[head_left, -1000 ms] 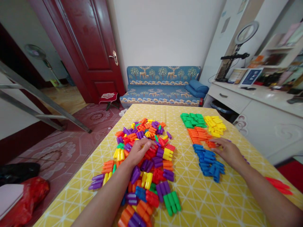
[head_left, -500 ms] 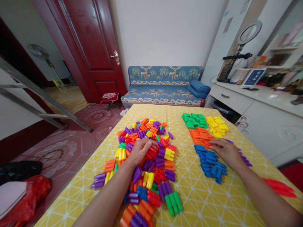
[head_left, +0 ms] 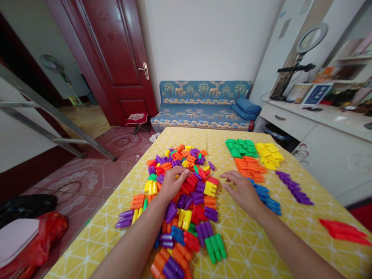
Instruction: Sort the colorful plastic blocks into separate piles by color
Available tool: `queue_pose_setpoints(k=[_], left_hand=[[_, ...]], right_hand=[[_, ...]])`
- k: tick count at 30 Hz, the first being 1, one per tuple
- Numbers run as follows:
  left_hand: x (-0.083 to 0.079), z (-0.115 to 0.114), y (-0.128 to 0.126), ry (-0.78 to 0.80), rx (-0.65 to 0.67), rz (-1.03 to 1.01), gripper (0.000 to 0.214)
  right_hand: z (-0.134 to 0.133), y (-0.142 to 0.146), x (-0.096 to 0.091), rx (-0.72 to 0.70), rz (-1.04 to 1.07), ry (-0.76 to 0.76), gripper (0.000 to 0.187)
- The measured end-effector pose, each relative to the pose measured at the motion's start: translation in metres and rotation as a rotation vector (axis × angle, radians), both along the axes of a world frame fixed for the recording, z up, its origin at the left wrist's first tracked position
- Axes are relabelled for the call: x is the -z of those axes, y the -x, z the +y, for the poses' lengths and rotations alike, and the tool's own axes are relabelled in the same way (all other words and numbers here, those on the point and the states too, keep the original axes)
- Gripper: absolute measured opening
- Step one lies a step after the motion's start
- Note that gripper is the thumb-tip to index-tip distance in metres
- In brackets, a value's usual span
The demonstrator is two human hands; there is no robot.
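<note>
My left hand [head_left: 172,184] is over the mixed pile of plastic building pieces [head_left: 183,201], thumb and fingers drawn together. Whatever its fingertips grip is hidden. Red pieces [head_left: 189,184] lie just beside the fingertips. My right hand [head_left: 240,190] hovers between the pile and the sorted groups, thumb apart from the fingers and nothing visible in it. Closest on its left is a purple-and-yellow joined piece [head_left: 209,188]. Its wrist partly covers the blue group [head_left: 270,199]. Behind it lie orange pieces [head_left: 250,167] and green pieces [head_left: 241,148].
Yellow pieces [head_left: 269,155], a purple row [head_left: 294,188] and red pieces [head_left: 344,231] lie on the right of the yellow tablecloth [head_left: 247,248]. A blue sofa [head_left: 200,110] stands beyond the table. On the right is a white cabinet [head_left: 325,155], and a metal ladder [head_left: 72,131] leans at left.
My right hand has moved left from the blue and orange groups towards the mixed pile. My left hand has stayed over the pile. The view has shifted slightly.
</note>
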State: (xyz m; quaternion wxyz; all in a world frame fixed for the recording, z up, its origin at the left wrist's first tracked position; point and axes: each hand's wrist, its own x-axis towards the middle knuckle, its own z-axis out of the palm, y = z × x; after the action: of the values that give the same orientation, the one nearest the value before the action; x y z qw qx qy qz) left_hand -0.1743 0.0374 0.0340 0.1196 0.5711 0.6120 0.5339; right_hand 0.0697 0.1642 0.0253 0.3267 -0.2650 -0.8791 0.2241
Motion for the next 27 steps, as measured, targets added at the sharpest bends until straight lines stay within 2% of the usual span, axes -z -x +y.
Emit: queue_pose_setpoints(k=[4,7,9,13,16,20,22,27], left_hand=[[-0.001,0.0,-0.001,0.005,-0.033,-0.024,0.029],[0.0,0.0,-0.001,0.005,-0.058,-0.023,0.028],[0.001,0.001,-0.001,0.007,-0.06,-0.013,0.027],[0.005,0.002,0.001,0.013,-0.026,-0.006,0.025],[0.006,0.002,0.001,0.013,-0.019,-0.006,0.024],[0.005,0.001,0.001,0.019,-0.013,-0.004,0.026],[0.005,0.001,0.001,0.02,-0.017,-0.001,0.026],[0.006,0.002,0.001,0.03,-0.022,-0.01,0.025]], right_hand=[[-0.015,0.033,0.02,-0.099,-0.013,0.031,0.059],[-0.013,0.041,0.037,-0.067,0.013,0.04,0.06],[-0.012,0.042,0.041,-0.035,0.056,0.038,0.059],[-0.021,0.034,0.03,0.026,0.188,-0.04,0.053],[-0.031,0.021,0.016,-0.083,0.219,-0.124,0.042],[-0.039,0.009,0.004,-0.365,0.043,-0.098,0.04],[-0.041,0.007,0.0,-0.404,-0.053,-0.066,0.041],[-0.043,0.011,-0.002,-0.4,-0.187,-0.013,0.037]])
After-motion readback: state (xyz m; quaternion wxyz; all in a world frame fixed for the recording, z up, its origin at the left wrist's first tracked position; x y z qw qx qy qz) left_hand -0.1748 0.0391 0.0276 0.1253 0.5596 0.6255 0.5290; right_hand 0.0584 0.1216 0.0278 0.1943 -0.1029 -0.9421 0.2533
